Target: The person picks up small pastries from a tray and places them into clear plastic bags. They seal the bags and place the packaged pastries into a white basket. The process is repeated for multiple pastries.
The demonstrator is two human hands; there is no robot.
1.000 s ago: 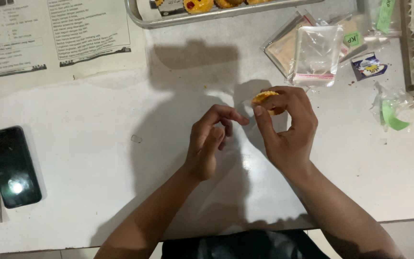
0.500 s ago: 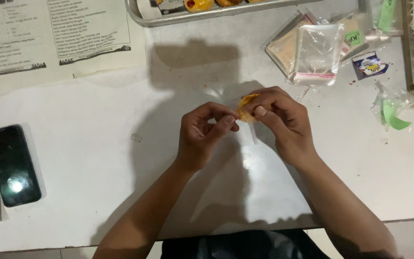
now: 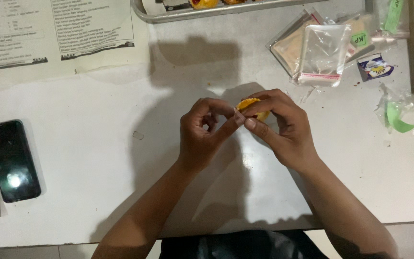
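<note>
My right hand (image 3: 283,129) holds a small round yellow pastry (image 3: 249,105) wrapped in thin clear plastic, fingers curled around it. My left hand (image 3: 206,128) meets it from the left, thumb and forefinger pinching the edge of the clear wrapper beside the pastry. Both hands hover just above the white table (image 3: 97,163) near its middle. Most of the pastry is hidden behind my fingers.
A metal tray (image 3: 168,14) with more pastries sits at the top edge. A pile of clear plastic bags (image 3: 322,50) lies top right, with a small printed sachet (image 3: 374,67) and a green-tagged wrapper (image 3: 396,115). A black phone (image 3: 11,160) lies left; printed paper (image 3: 53,33) top left.
My hands came together and drifted slightly left. My left hand moved from beside the right hand to pinching the wrapper at the pastry.
</note>
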